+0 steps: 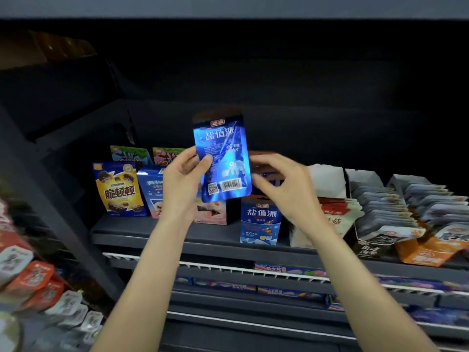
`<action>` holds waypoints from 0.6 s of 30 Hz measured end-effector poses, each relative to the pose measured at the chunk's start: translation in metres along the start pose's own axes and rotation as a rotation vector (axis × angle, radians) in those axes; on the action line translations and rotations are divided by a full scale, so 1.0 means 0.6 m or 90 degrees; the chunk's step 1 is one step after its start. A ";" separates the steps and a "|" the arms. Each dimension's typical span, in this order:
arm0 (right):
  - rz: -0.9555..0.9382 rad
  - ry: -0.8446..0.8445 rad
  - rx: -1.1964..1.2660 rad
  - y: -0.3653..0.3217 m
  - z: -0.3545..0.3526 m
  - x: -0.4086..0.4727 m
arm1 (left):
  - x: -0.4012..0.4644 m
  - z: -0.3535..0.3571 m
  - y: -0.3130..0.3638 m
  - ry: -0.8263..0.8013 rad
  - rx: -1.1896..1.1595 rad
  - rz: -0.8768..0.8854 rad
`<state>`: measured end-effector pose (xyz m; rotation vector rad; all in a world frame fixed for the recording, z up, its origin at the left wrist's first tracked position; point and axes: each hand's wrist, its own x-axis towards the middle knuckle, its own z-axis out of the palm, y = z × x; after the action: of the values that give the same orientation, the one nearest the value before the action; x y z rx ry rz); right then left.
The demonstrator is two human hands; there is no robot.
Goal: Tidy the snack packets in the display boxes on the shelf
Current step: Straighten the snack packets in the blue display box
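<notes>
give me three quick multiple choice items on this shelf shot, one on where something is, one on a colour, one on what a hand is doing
1. Where is the yellow snack box?
A. left of the left hand
B. right of the grey packets
C. on the lowest shelf

2. What colour is the held packet?
A. red
B. shiny blue
C. green

3. What is the left hand doing?
A. resting flat on the shelf
B. pinching the packet
C. hanging idle

Answers:
1 A, it stands at the left end of the shelf row.
2 B, its foil shines blue, with a barcode low down.
3 B, thumb and fingers pinch its left edge, while the right hand hovers beside it with fingers curled, blurred.
</notes>
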<state>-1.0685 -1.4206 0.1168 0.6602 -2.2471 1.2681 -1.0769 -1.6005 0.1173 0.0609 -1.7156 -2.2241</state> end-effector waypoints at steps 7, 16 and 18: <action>0.084 0.043 0.110 -0.011 0.013 -0.025 | -0.010 -0.011 0.002 0.020 0.032 0.058; -0.164 0.070 -0.255 0.002 0.042 -0.028 | -0.009 -0.013 0.001 0.038 -0.003 0.069; -0.247 0.049 -0.439 0.000 0.060 -0.024 | -0.010 -0.003 0.003 0.030 -0.020 0.065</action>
<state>-1.0633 -1.4494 0.0916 0.7025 -2.1502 0.2897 -1.0703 -1.6011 0.1174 0.0182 -1.6211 -2.1571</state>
